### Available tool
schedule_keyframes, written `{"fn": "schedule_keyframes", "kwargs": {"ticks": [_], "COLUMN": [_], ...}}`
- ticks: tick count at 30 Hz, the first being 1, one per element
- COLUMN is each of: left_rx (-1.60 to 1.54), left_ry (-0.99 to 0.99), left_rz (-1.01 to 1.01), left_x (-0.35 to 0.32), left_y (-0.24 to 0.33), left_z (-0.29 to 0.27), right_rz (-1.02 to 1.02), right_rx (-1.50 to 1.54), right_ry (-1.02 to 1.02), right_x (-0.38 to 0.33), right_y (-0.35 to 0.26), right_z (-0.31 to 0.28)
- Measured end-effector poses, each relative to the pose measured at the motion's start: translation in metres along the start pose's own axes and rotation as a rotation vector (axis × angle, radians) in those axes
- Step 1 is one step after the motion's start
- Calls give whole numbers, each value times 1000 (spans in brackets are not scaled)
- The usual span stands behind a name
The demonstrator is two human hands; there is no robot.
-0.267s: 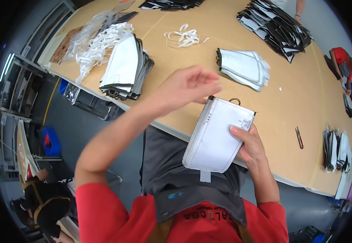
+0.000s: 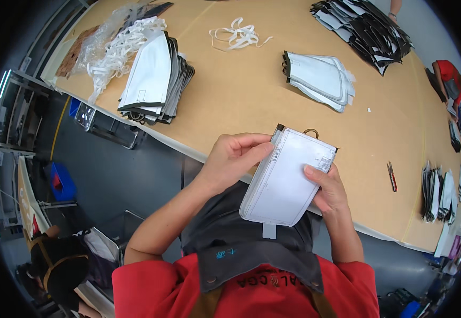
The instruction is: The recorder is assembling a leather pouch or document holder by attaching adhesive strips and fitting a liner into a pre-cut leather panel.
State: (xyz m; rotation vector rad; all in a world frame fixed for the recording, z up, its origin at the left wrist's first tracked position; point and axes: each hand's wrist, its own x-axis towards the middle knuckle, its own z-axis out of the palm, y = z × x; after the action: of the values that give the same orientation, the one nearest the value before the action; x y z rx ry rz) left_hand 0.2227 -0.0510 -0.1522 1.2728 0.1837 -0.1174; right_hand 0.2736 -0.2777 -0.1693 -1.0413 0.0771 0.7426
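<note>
My right hand [image 2: 330,192] grips a stack of white sewn panels [image 2: 287,183] by its right side, thumb on top and fingers underneath. The stack is tilted over the table's front edge, with a dark metal ring [image 2: 311,132] and a dark corner at its far end. At its upper left edge, my left hand [image 2: 236,161] pinches the layers between thumb and forefinger; the other fingers are curled. A pale tab [image 2: 269,231] sticks out at the near end. Farther off lies a smaller pile of similar white panels [image 2: 318,78] with black ends.
Left on the table [image 2: 230,100] are a thick panel stack [image 2: 148,74] and tangled white straps [image 2: 115,55]. Loose white strap [image 2: 238,36] lies at the back, red-handled snips [image 2: 392,176] at right. Black-and-white pieces [image 2: 363,32] are heaped at far right. Other people work on both sides.
My left hand has come down from above the table to the upper left edge of the panel stack and pinches it. My right hand keeps its hold. The view has shifted slightly.
</note>
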Motion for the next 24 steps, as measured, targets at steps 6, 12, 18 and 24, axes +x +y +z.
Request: {"fn": "schedule_keyframes", "kwargs": {"ticks": [6, 12, 18, 24], "left_rx": [117, 518, 793, 590], "left_ry": [107, 234, 356, 338], "left_rz": [55, 238, 450, 307], "left_x": [9, 10, 12, 15], "left_y": [-14, -6, -16, -17], "left_z": [3, 6, 9, 11], "right_rz": [8, 37, 33, 22], "right_rx": [-68, -78, -72, -74], "right_ry": [16, 5, -23, -29], "right_x": [4, 10, 16, 23], "right_y": [3, 5, 13, 15], "right_z": [-3, -5, -9, -16]}}
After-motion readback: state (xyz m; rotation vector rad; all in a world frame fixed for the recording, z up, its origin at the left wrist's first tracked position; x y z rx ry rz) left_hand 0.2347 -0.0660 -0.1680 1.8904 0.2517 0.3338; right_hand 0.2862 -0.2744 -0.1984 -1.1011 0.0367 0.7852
